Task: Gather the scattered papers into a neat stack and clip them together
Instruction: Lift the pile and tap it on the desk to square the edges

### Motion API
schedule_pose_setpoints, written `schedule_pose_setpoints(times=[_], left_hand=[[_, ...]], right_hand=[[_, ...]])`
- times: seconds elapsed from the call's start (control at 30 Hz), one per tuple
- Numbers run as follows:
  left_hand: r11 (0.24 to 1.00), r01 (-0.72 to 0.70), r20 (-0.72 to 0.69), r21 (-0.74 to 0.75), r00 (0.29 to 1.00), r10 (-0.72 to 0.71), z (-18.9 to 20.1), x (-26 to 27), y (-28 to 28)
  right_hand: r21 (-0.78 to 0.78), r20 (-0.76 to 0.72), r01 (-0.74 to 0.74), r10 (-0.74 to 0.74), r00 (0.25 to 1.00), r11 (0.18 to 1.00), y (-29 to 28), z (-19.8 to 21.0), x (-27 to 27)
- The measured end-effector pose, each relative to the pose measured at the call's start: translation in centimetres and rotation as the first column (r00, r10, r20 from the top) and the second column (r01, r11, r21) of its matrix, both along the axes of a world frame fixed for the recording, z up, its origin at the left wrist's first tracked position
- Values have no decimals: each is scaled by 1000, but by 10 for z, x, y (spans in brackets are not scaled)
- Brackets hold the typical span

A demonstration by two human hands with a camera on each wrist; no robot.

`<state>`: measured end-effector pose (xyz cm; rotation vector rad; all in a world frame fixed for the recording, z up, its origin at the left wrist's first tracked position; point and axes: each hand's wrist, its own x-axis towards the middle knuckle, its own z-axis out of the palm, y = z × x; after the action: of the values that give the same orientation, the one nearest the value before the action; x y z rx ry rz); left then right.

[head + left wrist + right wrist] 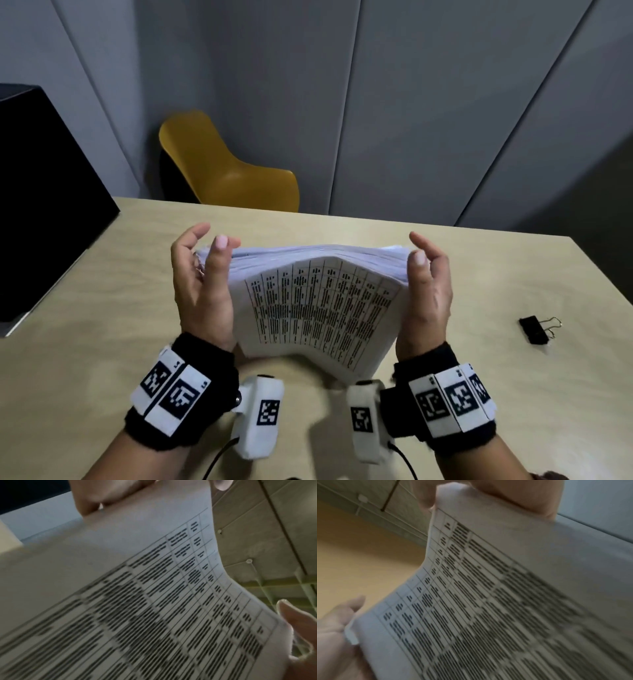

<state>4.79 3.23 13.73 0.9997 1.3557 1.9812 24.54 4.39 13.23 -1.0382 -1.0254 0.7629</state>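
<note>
A thick stack of papers (318, 301) stands on its lower edge on the wooden table (102, 325), bowed toward me, with a printed table on the front sheet. My left hand (205, 240) holds its left side, thumb on the front and fingers behind. My right hand (419, 250) holds the right side the same way. Both wrist views are filled by the printed sheet (137, 601) (505, 601), blurred. A black binder clip (534, 330) with wire handles lies on the table to the right, away from both hands.
A yellow chair (222, 171) stands behind the table's far edge. A large black box (44, 205) sits at the left edge of the table. Grey wall panels (376, 102) lie behind.
</note>
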Motion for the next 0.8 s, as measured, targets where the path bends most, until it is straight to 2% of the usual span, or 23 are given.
schedule_pose_setpoints(times=[0.1, 0.23, 0.53, 0.8], left_hand=[[998, -52, 82, -25, 995, 53, 6, 5, 4], [998, -35, 124, -60, 991, 42, 3, 1, 6], [998, -28, 208, -50, 977, 38, 8, 3, 6], [998, 36, 271, -51, 962, -20, 10, 4, 5]], right_hand=[[-69, -45, 77, -80, 996, 995, 4, 10, -6], [-193, -136, 70, -97, 986, 979, 9, 9, -4], [-196, -171, 135, -169, 971, 971, 13, 17, -12], [-195, -181, 73, -109, 977, 978, 10, 21, -14]])
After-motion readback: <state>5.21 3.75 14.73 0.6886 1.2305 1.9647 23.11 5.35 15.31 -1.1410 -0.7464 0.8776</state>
